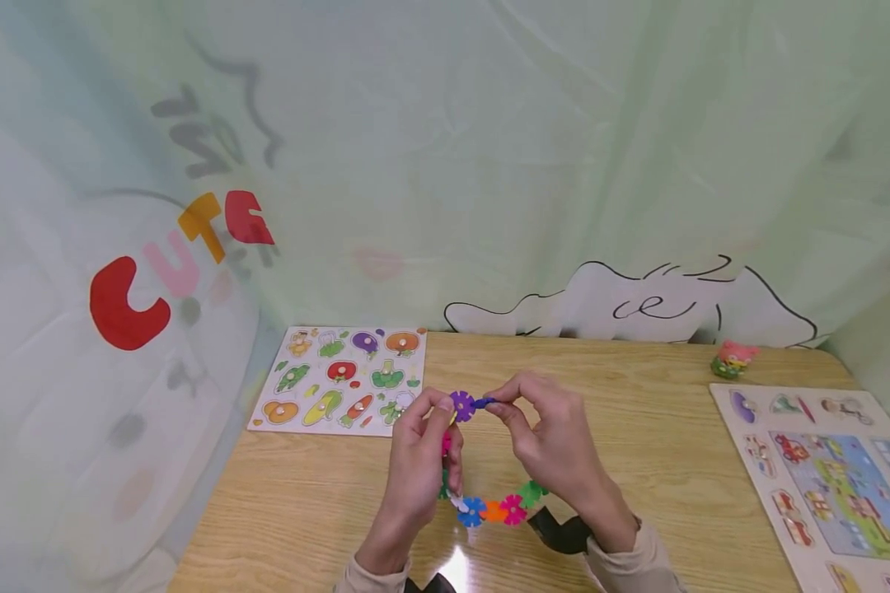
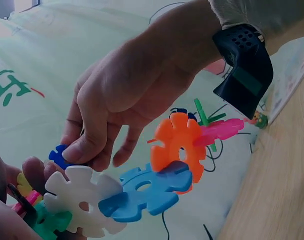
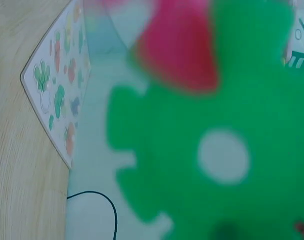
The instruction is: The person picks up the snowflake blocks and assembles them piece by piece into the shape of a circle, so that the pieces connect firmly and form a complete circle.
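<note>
My left hand (image 1: pixel 419 461) grips one end of a chain of interlocking plastic snowflake discs, its thumb at the purple disc (image 1: pixel 463 405). My right hand (image 1: pixel 556 432) pinches a dark blue disc (image 1: pixel 484 403) edge-on, right at the purple one's rim. From there the chain hangs below both hands through the pink disc (image 1: pixel 447 445), blue disc (image 1: pixel 471 511), orange disc (image 1: pixel 494 511) and green disc (image 1: pixel 531 493). A white disc (image 2: pixel 84 197) shows close up in the left wrist view. In the right wrist view a blurred green disc (image 3: pixel 177 150) covers much of the picture.
A vegetable puzzle board (image 1: pixel 267 416) lies at the back left of the wooden table (image 1: pixel 304 511). To the right are a second puzzle board (image 1: pixel 775 494) and a small pink-and-green figurine (image 1: pixel 734 359). A printed curtain (image 1: pixel 445 165) hangs behind the table.
</note>
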The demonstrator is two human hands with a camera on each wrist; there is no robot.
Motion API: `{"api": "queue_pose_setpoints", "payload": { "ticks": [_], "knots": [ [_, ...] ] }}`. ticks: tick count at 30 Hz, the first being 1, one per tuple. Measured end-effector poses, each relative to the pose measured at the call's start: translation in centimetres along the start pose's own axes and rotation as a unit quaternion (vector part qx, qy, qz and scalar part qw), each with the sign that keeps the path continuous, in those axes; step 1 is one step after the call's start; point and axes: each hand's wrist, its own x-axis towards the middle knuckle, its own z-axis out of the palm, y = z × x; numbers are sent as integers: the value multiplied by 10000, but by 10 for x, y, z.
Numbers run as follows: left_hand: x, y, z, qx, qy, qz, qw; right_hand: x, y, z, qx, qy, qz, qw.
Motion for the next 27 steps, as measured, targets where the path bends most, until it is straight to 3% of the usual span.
{"api": "queue_pose_setpoints", "payload": {
  "ticks": [10, 15, 19, 23, 25, 27],
  "knots": [
    [-1, -2, 3, 95, -72, 86, 9999, -1, -3, -1, 100, -203, 132, 9997],
    [1, -5, 4, -128, -32, 255, 9996, 0, 2, -18, 161, -660, 548, 9962],
    [1, -4, 5, -402, 100, 477, 9980, 0, 7, -35, 165, -501, 1257, 9907],
    [-1, -1, 4, -623, 235, 616, 9959, -4, 8, -42, 929, -128, 2083, 9736],
    [-2, 1, 4, -698, 270, 619, 9953, -8, 5, -41, 1513, 13, 2498, 9564],
    [-3, 2, 3, -751, 301, 643, 9946, -12, 0, -37, 2153, 177, 2876, 9331]
  ]
}}
